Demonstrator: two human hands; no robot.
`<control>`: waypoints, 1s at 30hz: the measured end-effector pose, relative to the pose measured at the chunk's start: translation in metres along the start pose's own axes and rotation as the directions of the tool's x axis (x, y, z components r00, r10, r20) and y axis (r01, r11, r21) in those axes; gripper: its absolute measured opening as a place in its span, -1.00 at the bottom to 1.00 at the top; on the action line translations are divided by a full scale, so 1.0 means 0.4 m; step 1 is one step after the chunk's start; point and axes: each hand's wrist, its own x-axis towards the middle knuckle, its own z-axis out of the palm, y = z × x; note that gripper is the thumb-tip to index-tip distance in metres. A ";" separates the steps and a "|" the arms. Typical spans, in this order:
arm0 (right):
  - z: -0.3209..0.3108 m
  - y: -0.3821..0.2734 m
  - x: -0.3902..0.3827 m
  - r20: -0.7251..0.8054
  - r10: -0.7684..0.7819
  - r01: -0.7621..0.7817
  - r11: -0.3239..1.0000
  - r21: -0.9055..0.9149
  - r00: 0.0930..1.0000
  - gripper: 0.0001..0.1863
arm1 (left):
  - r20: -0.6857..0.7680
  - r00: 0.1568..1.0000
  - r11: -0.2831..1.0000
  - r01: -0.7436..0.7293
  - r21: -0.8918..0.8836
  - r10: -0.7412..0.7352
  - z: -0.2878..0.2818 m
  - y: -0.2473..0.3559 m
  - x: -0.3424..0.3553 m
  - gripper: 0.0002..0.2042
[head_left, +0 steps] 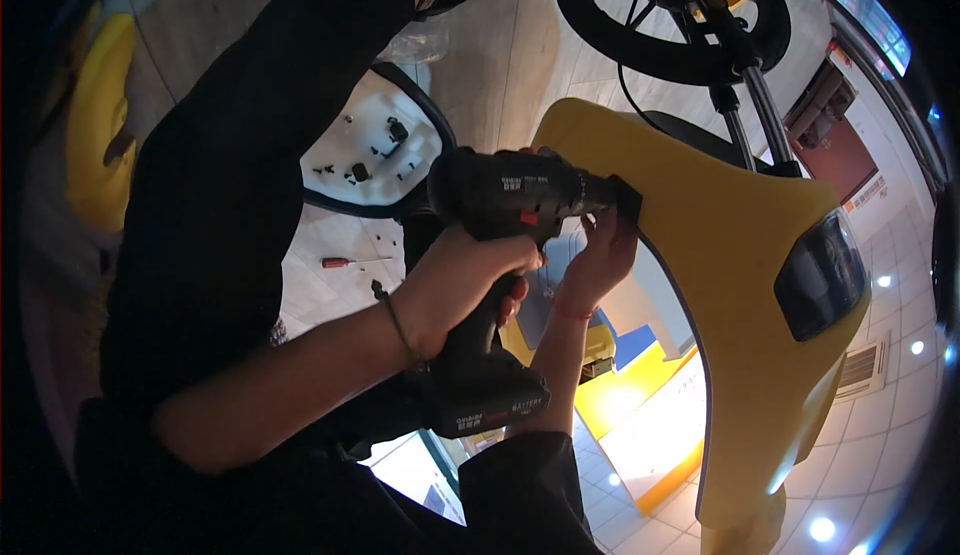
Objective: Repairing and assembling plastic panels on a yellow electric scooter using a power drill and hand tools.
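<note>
My left hand (455,280) is wrapped round the grip of a black cordless drill (500,190). The drill points right, and its battery hangs at the bottom. At the drill's front end, my right hand (605,255) has its fingers closed around a small dark piece (627,201) at the edge of a yellow body panel (690,205). The drill's tip is hidden by this piece. The panel belongs to a two-wheeled vehicle with a dark lamp-like cover (823,275).
A black-tyred wheel (580,15) on a silver fork stands at the far right. A black-rimmed white tray-like shell (330,150) holds several small black parts. A red-handled screwdriver (338,263) lies on the floor, with a yellow curved part (100,125) at far left and clear plastic (415,43).
</note>
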 end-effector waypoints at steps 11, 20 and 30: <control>0.004 -0.002 -0.007 0.063 0.082 -0.091 0.982 0.165 0.995 -0.74 | 0.151 0.980 0.992 0.128 0.001 -0.127 -0.106 0.063 0.047 -0.82; 0.022 -0.054 -0.017 0.158 0.303 -0.338 0.890 0.307 0.940 -0.58 | 0.080 0.995 0.969 -0.079 0.233 0.062 -0.179 0.106 -0.014 -0.72; 0.089 -0.063 0.048 0.046 0.485 -0.486 0.860 0.158 0.873 -0.53 | -0.003 0.976 0.866 -0.194 0.461 0.220 -0.177 0.128 -0.160 -0.79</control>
